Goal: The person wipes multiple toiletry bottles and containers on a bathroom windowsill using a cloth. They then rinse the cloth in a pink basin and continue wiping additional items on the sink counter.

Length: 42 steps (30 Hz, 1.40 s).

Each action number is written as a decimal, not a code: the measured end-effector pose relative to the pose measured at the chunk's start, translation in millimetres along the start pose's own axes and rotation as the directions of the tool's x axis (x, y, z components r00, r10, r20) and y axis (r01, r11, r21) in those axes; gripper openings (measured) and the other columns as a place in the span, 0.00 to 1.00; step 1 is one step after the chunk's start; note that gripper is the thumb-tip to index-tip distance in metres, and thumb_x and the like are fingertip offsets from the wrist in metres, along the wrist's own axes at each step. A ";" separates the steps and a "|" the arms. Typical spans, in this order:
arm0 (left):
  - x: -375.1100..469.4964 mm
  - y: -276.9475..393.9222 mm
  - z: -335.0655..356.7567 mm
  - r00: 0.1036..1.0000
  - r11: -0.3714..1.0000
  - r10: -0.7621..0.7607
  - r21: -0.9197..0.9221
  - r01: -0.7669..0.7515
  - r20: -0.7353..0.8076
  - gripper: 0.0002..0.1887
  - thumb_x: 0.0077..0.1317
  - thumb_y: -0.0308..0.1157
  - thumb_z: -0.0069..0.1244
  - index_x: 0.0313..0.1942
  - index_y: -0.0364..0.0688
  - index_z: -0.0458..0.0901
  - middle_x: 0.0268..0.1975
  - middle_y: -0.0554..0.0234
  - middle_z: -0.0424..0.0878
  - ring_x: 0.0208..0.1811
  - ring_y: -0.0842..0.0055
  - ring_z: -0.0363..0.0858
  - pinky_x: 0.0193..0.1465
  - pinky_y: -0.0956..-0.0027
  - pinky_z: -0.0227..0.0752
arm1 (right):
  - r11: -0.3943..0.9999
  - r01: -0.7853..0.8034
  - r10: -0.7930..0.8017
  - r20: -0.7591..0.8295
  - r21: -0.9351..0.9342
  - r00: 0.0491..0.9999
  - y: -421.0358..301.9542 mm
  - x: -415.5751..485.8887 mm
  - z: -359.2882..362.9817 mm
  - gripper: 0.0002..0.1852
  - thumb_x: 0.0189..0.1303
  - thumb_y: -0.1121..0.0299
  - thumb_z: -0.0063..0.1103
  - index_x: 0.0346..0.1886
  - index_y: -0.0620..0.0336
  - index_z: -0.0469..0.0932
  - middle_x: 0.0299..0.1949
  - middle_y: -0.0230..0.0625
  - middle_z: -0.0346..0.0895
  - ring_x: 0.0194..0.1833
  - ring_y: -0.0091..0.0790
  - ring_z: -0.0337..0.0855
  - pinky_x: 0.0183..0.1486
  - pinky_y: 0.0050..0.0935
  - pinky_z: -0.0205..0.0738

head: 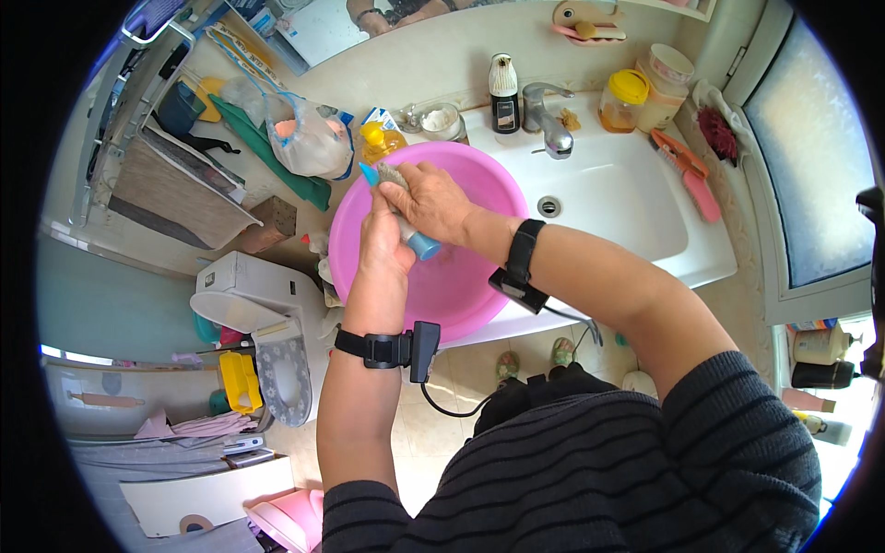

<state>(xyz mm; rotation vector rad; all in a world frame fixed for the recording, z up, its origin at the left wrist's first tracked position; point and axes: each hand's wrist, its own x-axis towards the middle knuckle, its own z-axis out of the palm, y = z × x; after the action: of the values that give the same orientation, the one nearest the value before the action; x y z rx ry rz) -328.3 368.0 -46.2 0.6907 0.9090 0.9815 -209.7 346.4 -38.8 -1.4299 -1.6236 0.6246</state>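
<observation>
A pale bottle or tube with a blue end and a blue pointed tip is tilted over a pink plastic basin. My left hand grips it from the near side, so most of its body is hidden. My right hand lies across its upper part and presses a grey-brown cloth or scrubber against it, close to the pointed tip. The basin straddles the left edge of the white sink. Its visible floor is pink with faint marks.
Behind the basin stand a yellow-capped bottle, a glass jar and a black-and-white bottle. The chrome faucet reaches over the sink. Brushes lie on its right rim. A toilet is at left, a window at right.
</observation>
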 end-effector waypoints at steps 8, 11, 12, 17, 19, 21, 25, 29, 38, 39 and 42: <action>-6.0 6.5 4.1 0.988 0.983 -0.133 0.134 0.122 0.077 0.32 0.77 0.61 0.29 0.68 0.46 0.64 0.63 0.50 0.76 0.60 0.55 0.78 0.54 0.39 0.77 | 0.993 -0.015 0.010 -0.044 -0.119 0.999 17.1 10.4 -1.0 0.22 0.72 0.52 0.52 0.48 0.67 0.71 0.37 0.63 0.79 0.42 0.64 0.80 0.45 0.55 0.73; -5.5 8.7 3.8 0.985 0.979 -0.155 0.145 0.143 0.073 0.33 0.76 0.63 0.29 0.68 0.48 0.64 0.62 0.49 0.76 0.60 0.52 0.79 0.52 0.35 0.77 | 0.994 -0.023 0.022 -0.007 -0.107 1.000 12.6 12.3 -5.1 0.21 0.71 0.53 0.52 0.45 0.67 0.72 0.35 0.60 0.80 0.40 0.63 0.81 0.44 0.55 0.73; -5.4 8.7 4.9 0.984 0.978 -0.162 0.143 0.151 0.069 0.34 0.76 0.64 0.28 0.68 0.49 0.64 0.62 0.49 0.76 0.60 0.51 0.79 0.52 0.35 0.77 | 0.993 -0.040 0.041 0.010 -0.114 0.999 11.4 13.2 -6.1 0.21 0.71 0.53 0.52 0.45 0.67 0.73 0.35 0.59 0.81 0.40 0.63 0.81 0.44 0.55 0.74; -6.0 7.1 4.3 0.978 0.974 -0.197 0.127 0.187 0.069 0.32 0.76 0.63 0.30 0.66 0.48 0.66 0.60 0.49 0.77 0.56 0.52 0.80 0.51 0.36 0.78 | 0.986 -0.116 0.121 0.037 -0.116 0.992 7.8 12.2 -9.7 0.22 0.70 0.51 0.53 0.43 0.66 0.77 0.37 0.57 0.82 0.42 0.61 0.82 0.47 0.54 0.75; -1.7 6.4 1.0 0.972 0.974 -0.210 0.112 0.198 0.104 0.31 0.76 0.61 0.33 0.65 0.47 0.68 0.58 0.49 0.78 0.55 0.52 0.81 0.49 0.38 0.79 | 0.980 -0.152 0.161 0.065 -0.126 0.985 9.9 15.2 -14.9 0.25 0.69 0.49 0.52 0.46 0.67 0.79 0.42 0.57 0.83 0.45 0.59 0.83 0.50 0.52 0.76; 3.9 4.1 -2.2 0.965 0.977 -0.206 0.095 0.192 0.165 0.29 0.76 0.59 0.36 0.63 0.45 0.69 0.57 0.50 0.78 0.54 0.51 0.81 0.47 0.40 0.81 | 0.989 -0.143 0.142 0.017 0.031 0.990 19.5 16.4 -31.0 0.24 0.68 0.49 0.56 0.46 0.66 0.79 0.41 0.52 0.84 0.43 0.53 0.85 0.48 0.47 0.78; -2.7 11.5 14.1 0.959 0.988 -0.147 0.088 0.129 0.243 0.27 0.76 0.55 0.40 0.60 0.41 0.71 0.50 0.51 0.82 0.47 0.54 0.84 0.43 0.45 0.83 | 0.569 -0.329 0.353 0.138 0.754 0.925 27.5 3.6 -87.1 0.19 0.67 0.54 0.63 0.45 0.63 0.81 0.41 0.39 0.85 0.40 0.34 0.86 0.42 0.33 0.81; -2.8 0.5 61.3 0.904 0.982 -0.188 0.054 0.182 0.384 0.26 0.77 0.53 0.38 0.58 0.39 0.73 0.47 0.51 0.84 0.39 0.58 0.86 0.37 0.54 0.85 | 0.447 -0.119 0.312 -0.030 0.887 0.949 28.8 -37.2 -162.0 0.15 0.69 0.57 0.62 0.45 0.60 0.80 0.36 0.31 0.83 0.35 0.23 0.83 0.38 0.25 0.81; 12.8 -92.3 200.8 0.859 0.982 -0.175 0.026 0.186 0.480 0.19 0.73 0.47 0.45 0.53 0.42 0.76 0.46 0.62 0.82 0.46 0.69 0.85 0.45 0.64 0.82 | 0.959 0.147 -0.061 -0.332 0.240 0.941 56.4 -136.8 -209.1 0.20 0.69 0.56 0.61 0.59 0.55 0.80 0.62 0.39 0.71 0.63 0.36 0.68 0.67 0.38 0.61; 10.4 -103.6 210.3 0.807 0.974 -0.225 0.131 0.183 0.547 0.17 0.73 0.44 0.45 0.53 0.44 0.76 0.50 0.61 0.81 0.52 0.69 0.83 0.53 0.64 0.80 | 0.979 0.180 -0.130 -0.395 0.092 0.909 70.0 -144.4 -203.6 0.20 0.68 0.57 0.62 0.60 0.52 0.81 0.69 0.41 0.66 0.69 0.42 0.62 0.73 0.42 0.54; -7.3 -132.6 239.6 0.837 0.950 -0.294 0.045 0.309 0.461 0.16 0.73 0.41 0.44 0.55 0.44 0.75 0.52 0.61 0.81 0.54 0.68 0.82 0.54 0.62 0.79 | 0.984 0.173 -0.134 -0.482 0.037 0.866 102.2 -151.3 -205.2 0.18 0.68 0.61 0.62 0.58 0.52 0.82 0.72 0.43 0.64 0.71 0.50 0.61 0.74 0.45 0.53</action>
<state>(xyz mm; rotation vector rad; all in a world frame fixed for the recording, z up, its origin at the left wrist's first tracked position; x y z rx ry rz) -66.9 286.0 -42.6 0.6906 0.5523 0.5103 14.2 188.8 -60.3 -1.2566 -1.2834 0.2112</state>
